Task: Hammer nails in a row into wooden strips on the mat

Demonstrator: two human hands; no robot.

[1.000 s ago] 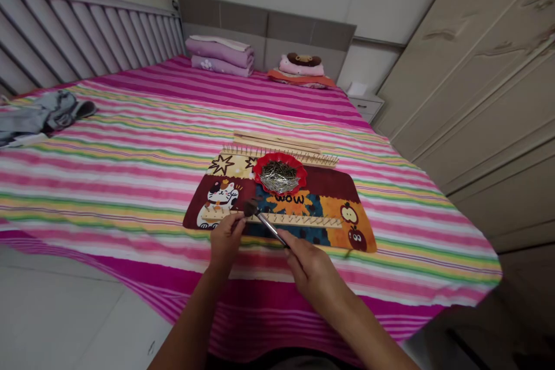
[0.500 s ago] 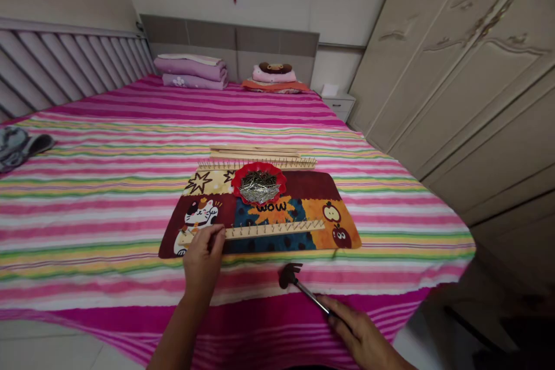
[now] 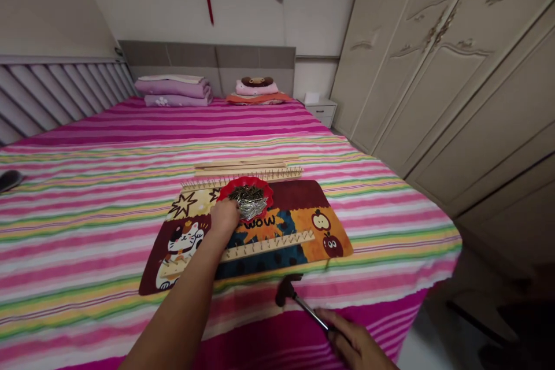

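My left hand (image 3: pixel 225 218) reaches to the left side of a red scalloped bowl (image 3: pixel 269 192) full of loose nails (image 3: pixel 250 199). Its fingers are curled together at the nails, and whatever they pinch is hidden. Under that forearm lies a wooden strip (image 3: pixel 269 244) with a row of nails standing in it; the arm covers part of its left half. My right hand (image 3: pixel 347 338) is closed around the dark handle of a claw hammer (image 3: pixel 310 310). The hammer's head is at the near side of a printed mat (image 3: pixel 301 192), held over the striped bedspread.
Behind the bowl lies another nail-studded wooden strip (image 3: pixel 284 173), with several plain strips (image 3: pixel 243 166) beyond it. Folded bedding (image 3: pixel 177 91) is stacked near the headboard (image 3: pixel 255 58). A wardrobe (image 3: pixel 416 69) stands on the right. A dark grey object (image 3: pixel 9 179) lies at the left edge.
My left hand has left the near nailed strip and moved forward to the bowl of nails. My right hand keeps holding the hammer low. The camera view has tilted up and turned right.
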